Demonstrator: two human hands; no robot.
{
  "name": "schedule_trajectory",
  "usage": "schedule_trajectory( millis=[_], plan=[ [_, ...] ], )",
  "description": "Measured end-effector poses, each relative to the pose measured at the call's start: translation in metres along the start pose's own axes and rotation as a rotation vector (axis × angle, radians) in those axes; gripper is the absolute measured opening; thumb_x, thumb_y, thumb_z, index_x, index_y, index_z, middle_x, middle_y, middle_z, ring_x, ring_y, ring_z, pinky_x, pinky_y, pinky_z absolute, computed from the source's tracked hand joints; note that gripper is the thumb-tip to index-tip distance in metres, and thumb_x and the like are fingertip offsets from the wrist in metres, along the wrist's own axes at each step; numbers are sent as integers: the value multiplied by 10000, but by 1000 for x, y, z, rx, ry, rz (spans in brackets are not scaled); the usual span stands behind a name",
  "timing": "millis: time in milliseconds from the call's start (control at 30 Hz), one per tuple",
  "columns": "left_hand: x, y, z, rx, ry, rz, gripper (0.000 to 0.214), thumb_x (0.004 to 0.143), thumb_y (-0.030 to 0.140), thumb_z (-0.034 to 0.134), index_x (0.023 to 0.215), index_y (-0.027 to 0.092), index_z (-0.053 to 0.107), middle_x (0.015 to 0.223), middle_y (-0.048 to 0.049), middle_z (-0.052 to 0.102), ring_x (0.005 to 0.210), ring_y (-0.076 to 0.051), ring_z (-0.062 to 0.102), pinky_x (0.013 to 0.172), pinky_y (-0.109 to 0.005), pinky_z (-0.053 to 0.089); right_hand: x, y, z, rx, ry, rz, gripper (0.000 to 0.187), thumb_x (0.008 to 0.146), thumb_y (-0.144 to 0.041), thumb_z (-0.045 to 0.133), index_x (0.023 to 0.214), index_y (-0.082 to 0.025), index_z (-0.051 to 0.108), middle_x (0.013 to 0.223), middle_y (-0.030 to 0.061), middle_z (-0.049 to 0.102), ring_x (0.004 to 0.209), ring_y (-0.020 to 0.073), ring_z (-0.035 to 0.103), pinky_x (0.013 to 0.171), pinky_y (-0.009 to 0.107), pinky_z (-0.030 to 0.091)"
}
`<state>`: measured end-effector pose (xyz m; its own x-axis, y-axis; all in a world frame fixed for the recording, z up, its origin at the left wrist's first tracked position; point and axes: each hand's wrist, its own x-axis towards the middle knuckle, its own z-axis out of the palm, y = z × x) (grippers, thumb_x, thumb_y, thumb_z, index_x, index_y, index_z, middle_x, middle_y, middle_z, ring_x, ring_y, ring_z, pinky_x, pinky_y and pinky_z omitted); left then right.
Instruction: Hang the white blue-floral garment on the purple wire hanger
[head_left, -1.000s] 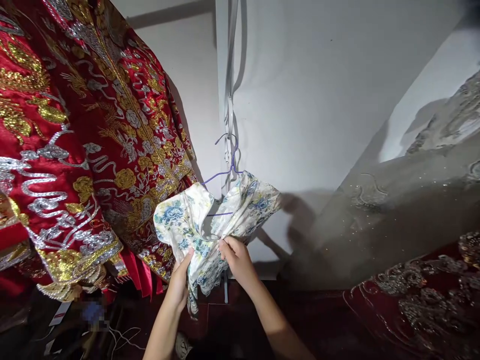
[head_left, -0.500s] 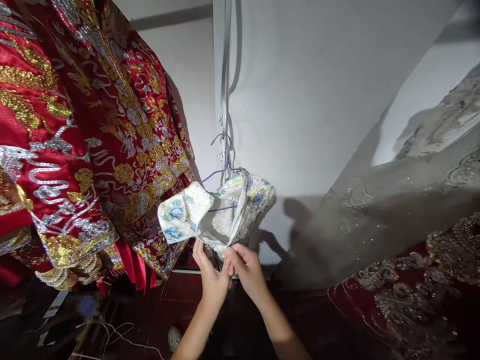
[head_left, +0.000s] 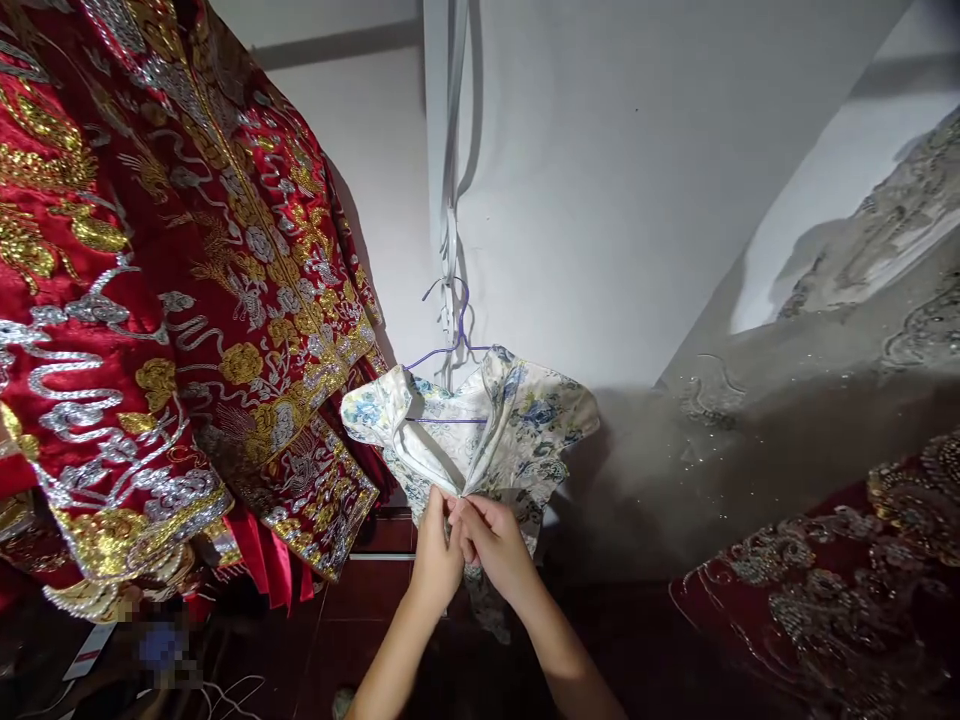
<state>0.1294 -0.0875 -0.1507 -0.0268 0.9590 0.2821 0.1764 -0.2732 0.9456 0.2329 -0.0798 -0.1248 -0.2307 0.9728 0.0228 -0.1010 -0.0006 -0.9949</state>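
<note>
A white dress [head_left: 544,405] with a blue and yellow floral print and short sleeves hangs on a thin purple hanger [head_left: 461,330]. The hanger's hook is by a pale strap [head_left: 450,240] that runs down the wall. At the bottom of the V-shaped neckline, my left hand [head_left: 437,550] pinches the front edge of the dress. My right hand [head_left: 491,545] is closed on the same spot, its fingers touching those of the left. Whatever lies between the fingertips, such as a fastener, is hidden. Below my hands, the lower part of the dress falls into shadow.
To the left hangs a red jacket [head_left: 255,250] with gold and silver embroidery. Sheer beaded fabric [head_left: 712,400] and a dark red embellished garment [head_left: 817,600] are on the right. A white wall [head_left: 570,200] stands behind. Pale cords [head_left: 232,690] lie at lower left.
The dress has swung round to face me more squarely, with its right-hand sleeve spread wider. My left hand has moved right, closer to my right hand at the neckline.
</note>
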Motion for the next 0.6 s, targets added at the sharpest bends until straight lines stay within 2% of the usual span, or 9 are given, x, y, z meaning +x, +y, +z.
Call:
schedule_trajectory(
  millis=[167,300,433,533,600],
  plan=[
    [12,-10,-9,189,-134,7,73,933,179,437,889,236,425,791,-10,523,711,-182,517,663,-273,361,27,-26,-6,43,166,-91,418,902,-562,579,727,-185,621,424,-61,427,389,98,343,457,259,312],
    [30,-13,-23,331,-241,-1,142,871,94,451,884,230,415,764,-3,510,677,-180,493,627,-267,303,60,-78,2,30,185,-251,371,912,-506,596,758,-173,653,452,-61,431,411,86,349,483,249,338],
    [45,-18,-36,304,-302,-8,122,856,107,494,873,222,458,662,33,472,605,-154,452,589,-250,277,83,-123,15,66,305,-407,326,919,-419,585,713,-173,641,445,-60,431,419,81,366,476,235,337],
    [55,-11,-46,267,-323,-23,46,868,187,553,854,205,513,636,40,495,566,-135,455,559,-237,299,85,-127,19,119,330,-433,288,911,-380,585,714,-176,636,430,-61,436,402,81,356,445,235,305],
    [64,8,-55,204,-292,21,54,887,243,576,892,190,571,707,15,575,604,-132,502,579,-236,350,82,-120,19,145,312,-431,292,911,-376,579,697,-182,620,425,-59,441,395,83,356,432,239,284]
  ],
)
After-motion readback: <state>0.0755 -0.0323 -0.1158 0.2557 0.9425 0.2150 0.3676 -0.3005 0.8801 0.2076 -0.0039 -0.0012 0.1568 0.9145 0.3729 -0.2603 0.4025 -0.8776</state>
